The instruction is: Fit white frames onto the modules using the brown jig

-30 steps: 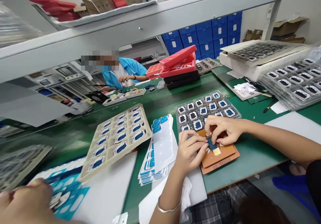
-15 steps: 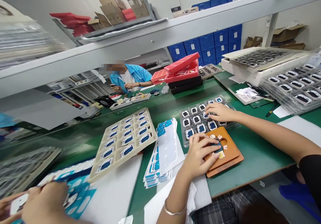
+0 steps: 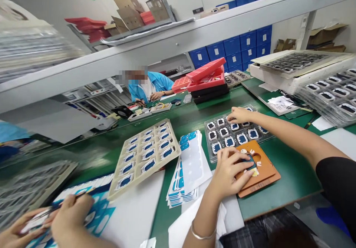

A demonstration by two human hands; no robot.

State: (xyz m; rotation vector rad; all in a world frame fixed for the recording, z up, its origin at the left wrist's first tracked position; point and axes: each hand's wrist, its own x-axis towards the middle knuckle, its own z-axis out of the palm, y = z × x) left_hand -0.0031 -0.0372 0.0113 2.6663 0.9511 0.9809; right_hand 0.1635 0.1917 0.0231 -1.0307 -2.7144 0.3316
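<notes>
On an orange fixture block (image 3: 268, 177) lies my left hand (image 3: 229, 170), a metal bangle on its wrist. Its thumb and fingers close around a small dark-blue piece (image 3: 251, 161) seated in the block. White and yellow scraps lie around that piece. Behind the block is a clear plastic tray (image 3: 209, 141) with rows of white-framed parts with dark-blue centres. My right hand (image 3: 239, 115), below a black sleeve, is over this tray's back rows, fingertips drawn together; what they pinch is hidden.
At lower left a neighbour's hands (image 3: 72, 211) work on a white piece (image 3: 36, 220). A cream parts tray (image 3: 116, 187), label sheets (image 3: 196, 159), red trays (image 3: 207, 70) and stacked clear trays (image 3: 322, 109) surround me. A blue-clad person (image 3: 151, 86) sits opposite.
The view has shifted, so the scene sits further right. My right hand has gone from spread to pinched, moving toward the tray's back. My left hand stays on the block. The neighbour's hands have moved.
</notes>
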